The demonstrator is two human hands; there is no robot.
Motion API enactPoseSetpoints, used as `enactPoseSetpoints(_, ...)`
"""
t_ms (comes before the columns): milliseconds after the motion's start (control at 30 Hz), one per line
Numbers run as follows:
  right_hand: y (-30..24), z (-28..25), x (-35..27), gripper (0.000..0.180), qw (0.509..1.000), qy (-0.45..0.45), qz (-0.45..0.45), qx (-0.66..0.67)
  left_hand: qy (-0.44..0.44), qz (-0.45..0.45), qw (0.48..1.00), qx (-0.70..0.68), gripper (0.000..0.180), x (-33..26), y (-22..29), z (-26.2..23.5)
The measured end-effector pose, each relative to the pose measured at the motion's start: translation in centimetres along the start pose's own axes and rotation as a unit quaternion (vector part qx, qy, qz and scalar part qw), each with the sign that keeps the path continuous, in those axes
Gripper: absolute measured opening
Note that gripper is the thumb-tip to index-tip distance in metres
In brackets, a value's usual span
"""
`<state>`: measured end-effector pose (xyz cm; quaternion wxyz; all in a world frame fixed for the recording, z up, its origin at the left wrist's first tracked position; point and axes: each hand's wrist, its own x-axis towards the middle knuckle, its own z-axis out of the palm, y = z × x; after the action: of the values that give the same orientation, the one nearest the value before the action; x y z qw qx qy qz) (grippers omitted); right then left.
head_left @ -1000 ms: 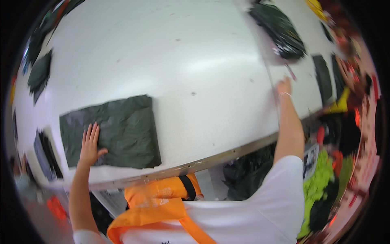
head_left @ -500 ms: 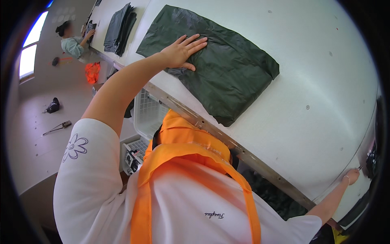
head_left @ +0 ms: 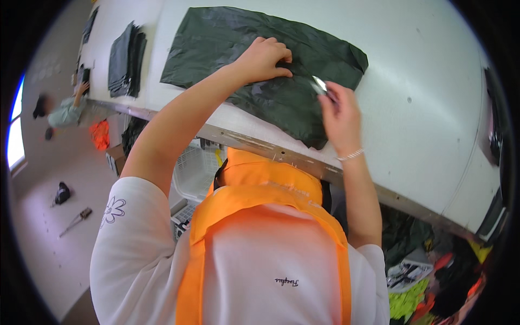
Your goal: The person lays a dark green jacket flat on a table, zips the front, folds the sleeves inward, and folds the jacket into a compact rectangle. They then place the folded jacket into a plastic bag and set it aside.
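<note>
A large, crinkled piece of dark green fabric (head_left: 216, 49) with a slight sheen lies spread on the white table. My left hand (head_left: 265, 60) rests on its middle, fingers curled against the cloth and the thumb bent towards them. Over the fabric's right part, my right hand (head_left: 342, 116) is closed round small, shiny metal thread snips (head_left: 318, 85). Their bright tip points up and left, towards my left hand. Motion blurs the snips, and my fingers hide their handle.
A stack of dark folded pieces (head_left: 127, 59) lies at the table's left. Beneath the table's near edge (head_left: 260, 145) stands a white plastic basket (head_left: 197, 170). A person (head_left: 67, 111) works farther left. Colourful cloths (head_left: 403, 298) are heaped below right.
My right hand has come from the table's far right edge to the fabric, bringing the snips. My left hand, flat before, has moved slightly right and curled its fingers.
</note>
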<state>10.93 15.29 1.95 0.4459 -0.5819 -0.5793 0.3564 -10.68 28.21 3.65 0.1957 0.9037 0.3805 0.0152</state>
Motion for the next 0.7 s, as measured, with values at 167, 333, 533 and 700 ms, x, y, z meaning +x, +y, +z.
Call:
enactPoseSetpoints(167,-1.1,4.9,-0.9,0.022,0.993,-0.001,-0.024,-0.114,-0.045,-0.01,0.989,-0.139,0.027,0.7,-1.2,0.4)
enactPoseSetpoints(333,-1.2,6.3,-0.1,0.021,0.98,0.028,-0.075,-0.181,-0.156,-0.036,0.95,-0.268,0.027,1.7,-2.0,-0.7)
enactPoseSetpoints(533,-1.2,7.1,0.8,0.02,0.983,0.032,-0.072,-0.168,-0.23,-0.068,0.911,-0.335,0.024,2.2,-3.0,-1.2)
enactPoseSetpoints(700,-1.0,7.3,1.3,0.02,0.987,0.026,-0.061,-0.149,-0.239,-0.072,0.898,-0.363,0.024,2.3,-3.3,-1.0)
